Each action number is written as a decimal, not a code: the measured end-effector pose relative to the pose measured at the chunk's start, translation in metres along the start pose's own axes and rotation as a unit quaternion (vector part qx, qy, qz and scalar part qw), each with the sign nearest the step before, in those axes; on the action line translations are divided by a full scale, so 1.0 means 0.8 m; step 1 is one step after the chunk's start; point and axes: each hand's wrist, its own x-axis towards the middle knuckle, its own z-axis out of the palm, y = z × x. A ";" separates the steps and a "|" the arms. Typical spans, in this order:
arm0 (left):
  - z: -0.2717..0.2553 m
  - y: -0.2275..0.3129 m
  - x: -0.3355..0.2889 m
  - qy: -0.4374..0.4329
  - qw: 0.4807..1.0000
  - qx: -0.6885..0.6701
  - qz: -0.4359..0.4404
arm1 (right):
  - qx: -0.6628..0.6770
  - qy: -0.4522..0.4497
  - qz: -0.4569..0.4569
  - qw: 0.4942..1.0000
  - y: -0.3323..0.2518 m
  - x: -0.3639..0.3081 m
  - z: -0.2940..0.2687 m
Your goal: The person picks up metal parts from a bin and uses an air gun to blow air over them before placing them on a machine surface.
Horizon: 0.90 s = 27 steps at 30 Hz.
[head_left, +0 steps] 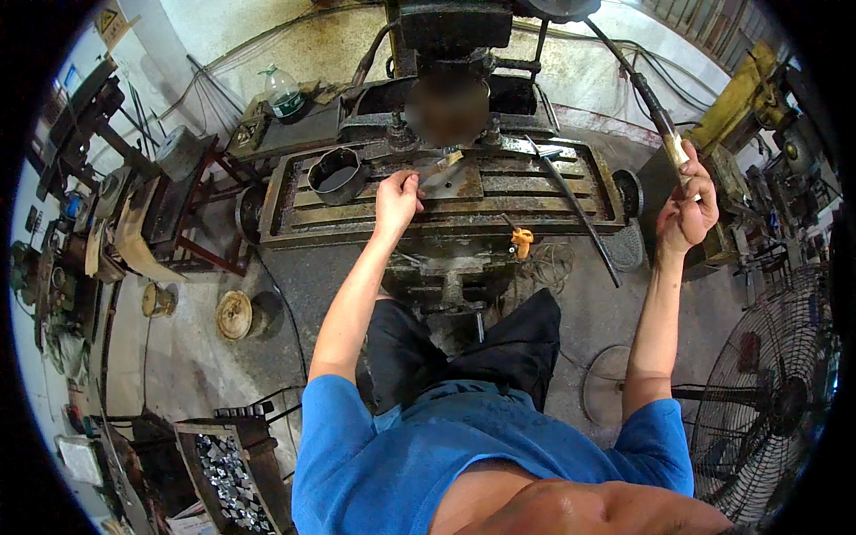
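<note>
My left hand (399,203) is closed in a pinch on what looks like a small brush (439,168), its pale tip over the slotted metal machine table (308,217). To the left of that hand, a dark metal pot (337,189) with dark liquid in it stands on the table. Up on the right, my right hand (688,207) wraps around the pale grip of a long black lever (655,109) that slopes down from the machine head (455,31). Below the head, the middle part is blurred and cannot be made out.
A long dark bar (580,209) lies across the table's right side and juts past its front edge. An orange fitting (522,241) sits at the front. A large fan (767,392) stands at right; a bucket (235,315) and a crate of metal pieces (187,455) at left.
</note>
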 end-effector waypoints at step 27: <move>0.012 0.010 -0.003 0.013 0.999 0.034 0.005 | -0.050 -0.051 -0.054 0.996 -0.018 0.044 -0.001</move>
